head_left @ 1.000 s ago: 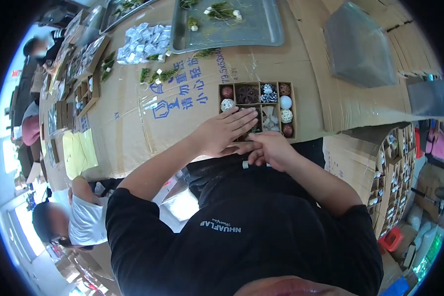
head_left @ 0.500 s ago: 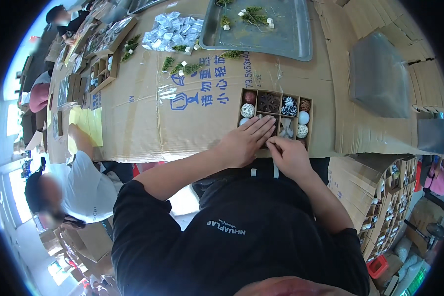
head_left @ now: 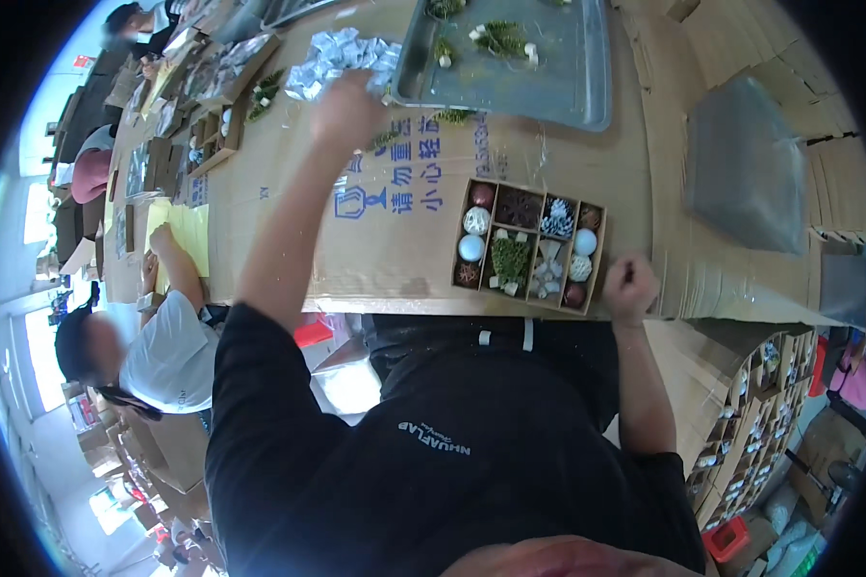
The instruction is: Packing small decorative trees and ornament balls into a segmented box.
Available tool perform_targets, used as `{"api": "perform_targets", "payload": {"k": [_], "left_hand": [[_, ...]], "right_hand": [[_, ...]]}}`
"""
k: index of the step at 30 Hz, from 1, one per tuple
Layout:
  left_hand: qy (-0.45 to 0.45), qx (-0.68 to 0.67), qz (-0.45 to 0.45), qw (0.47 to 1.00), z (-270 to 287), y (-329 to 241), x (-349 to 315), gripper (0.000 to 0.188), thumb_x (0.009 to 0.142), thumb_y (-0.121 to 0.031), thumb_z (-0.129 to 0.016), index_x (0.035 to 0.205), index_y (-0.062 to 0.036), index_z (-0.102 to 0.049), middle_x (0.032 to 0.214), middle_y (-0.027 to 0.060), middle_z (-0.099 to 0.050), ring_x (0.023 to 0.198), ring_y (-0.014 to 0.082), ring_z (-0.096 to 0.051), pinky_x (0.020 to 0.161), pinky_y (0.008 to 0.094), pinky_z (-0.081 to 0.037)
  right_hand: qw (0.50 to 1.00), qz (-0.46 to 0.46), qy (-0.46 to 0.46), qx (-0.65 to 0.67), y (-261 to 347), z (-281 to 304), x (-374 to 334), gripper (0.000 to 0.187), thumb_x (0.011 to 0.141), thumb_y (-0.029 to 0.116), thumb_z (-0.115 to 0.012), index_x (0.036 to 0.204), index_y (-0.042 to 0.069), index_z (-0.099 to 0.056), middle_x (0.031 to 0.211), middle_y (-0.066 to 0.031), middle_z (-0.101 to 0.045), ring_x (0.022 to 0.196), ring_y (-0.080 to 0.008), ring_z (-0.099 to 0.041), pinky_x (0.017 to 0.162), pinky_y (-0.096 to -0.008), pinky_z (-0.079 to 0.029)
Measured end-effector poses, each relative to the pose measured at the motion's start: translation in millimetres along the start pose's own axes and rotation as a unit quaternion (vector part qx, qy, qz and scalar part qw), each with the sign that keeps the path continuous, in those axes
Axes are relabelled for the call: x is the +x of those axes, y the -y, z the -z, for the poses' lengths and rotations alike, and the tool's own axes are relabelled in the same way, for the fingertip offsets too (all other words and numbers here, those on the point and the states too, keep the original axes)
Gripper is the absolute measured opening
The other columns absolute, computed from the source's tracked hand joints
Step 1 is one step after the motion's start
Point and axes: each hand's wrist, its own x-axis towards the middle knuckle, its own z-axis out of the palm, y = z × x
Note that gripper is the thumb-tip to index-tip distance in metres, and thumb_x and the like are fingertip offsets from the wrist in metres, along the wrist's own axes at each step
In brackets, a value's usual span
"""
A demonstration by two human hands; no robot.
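Head view; clock read with 12 at the far side of the counter (head_left: 233, 207), 6 at the wearer's body.

Left hand (head_left: 348, 108): arm stretched out, back of the hand up, fingers over the near edge of the pile of silvery packets (head_left: 329, 56). Its grip is hidden from above; cannot tell whether it is wide, narrow or on a packet.

Right hand (head_left: 630, 287): fingers curled in, narrow, just off the 3 o'clock wall of the divided box (head_left: 460, 231); no object shows in it, though the inside is hidden.

Key relation: the pile lies at 12 o'clock from the left hand, right at its fingertips, its longer spread roughly 9 to 3; left is clearly the nearer hand. The box lies at 4 o'clock from the left hand, well apart, and at 10 o'clock from the right hand, just beside it. Box long axis about 9 to 3, right end tipped toward 4.

In the box: moss clump (head_left: 510, 258) with white cubes (head_left: 511, 287) in a middle compartment, pale bow-like piece (head_left: 547, 271) next to it at 3 o'clock, balls (head_left: 471, 248) down both outer columns.

Edges: metal tray (head_left: 573, 72) at 2 to 3 o'clock from the left hand, raised rim near its fingers. Mossy sprig (head_left: 385, 141) between 4 and 5 o'clock, just beside that hand. Flat printed cardboard (head_left: 385, 269) spans the stretch from pile to box. Counter's near edge runs close along the box's 6 o'clock side
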Motion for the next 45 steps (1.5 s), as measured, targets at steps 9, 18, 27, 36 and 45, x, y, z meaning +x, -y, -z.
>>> {"api": "perform_targets", "payload": {"k": [9, 18, 27, 36, 45], "left_hand": [[0.031, 0.096, 0.104, 0.989, -35, 107, 62, 0.039, 0.088, -0.036, -0.068, 0.112, -0.0063, -0.072, 0.113, 0.0208, -0.07, 0.108, 0.0371, -0.066, 0.092, 0.0483, -0.052], [0.276, -0.433, 0.119, 0.85, -12, -94, -173, 0.03, 0.087, -0.02, -0.073, 0.106, 0.0032, -0.07, 0.08, 0.0108, -0.073, 0.065, 0.0148, -0.067, 0.064, 0.0313, -0.052], [0.229, -0.226, 0.027, 0.947, -32, -153, -190, 0.032, 0.083, -0.027, -0.079, 0.094, -0.0011, -0.065, 0.074, 0.0127, -0.07, 0.069, 0.0288, -0.069, 0.063, 0.0382, -0.053], [0.218, -0.245, -0.066, 0.942, -38, -138, -190, 0.016, 0.086, -0.021, -0.073, 0.088, -0.0055, -0.071, 0.082, 0.0127, -0.068, 0.075, 0.0312, -0.067, 0.07, 0.0427, -0.053], [0.217, 0.008, -0.22, 0.951, -42, -151, -208, 0.02, 0.087, -0.01, -0.057, 0.098, -0.0081, -0.074, 0.097, 0.0187, -0.057, 0.089, 0.0373, -0.064, 0.077, 0.0453, -0.053]], "right_hand": [[1.0, 0.011, 0.02, 0.015, -6, -9, -6, 0.004, 0.083, 0.005, -0.064, 0.082, 0.004, -0.06, 0.067, -0.0132, -0.059, 0.058, -0.032, -0.06, 0.052, -0.0399, -0.048], [0.998, 0.034, 0.025, 0.041, 1, -6, 8, 0.007, 0.082, 0.003, -0.066, 0.086, 0.004, -0.059, 0.069, -0.0115, -0.059, 0.059, -0.0303, -0.06, 0.052, -0.0385, -0.048], [0.998, 0.038, 0.028, 0.038, 6, -9, 5, 0.008, 0.082, 0.002, -0.066, 0.086, 0.004, -0.06, 0.071, -0.0115, -0.061, 0.06, -0.0296, -0.061, 0.053, -0.0381, -0.049], [0.999, 0.038, 0.023, 0.031, 2, -9, 7, 0.008, 0.081, 0.003, -0.067, 0.086, 0.004, -0.06, 0.072, -0.0114, -0.061, 0.061, -0.0297, -0.062, 0.054, -0.0388, -0.049], [0.992, 0.006, -0.017, 0.125, 22, 19, 26, 0.005, 0.083, 0.007, -0.07, 0.088, 0.006, -0.067, 0.073, -0.0111, -0.065, 0.057, -0.0263, -0.062, 0.053, -0.0335, -0.049]]}}
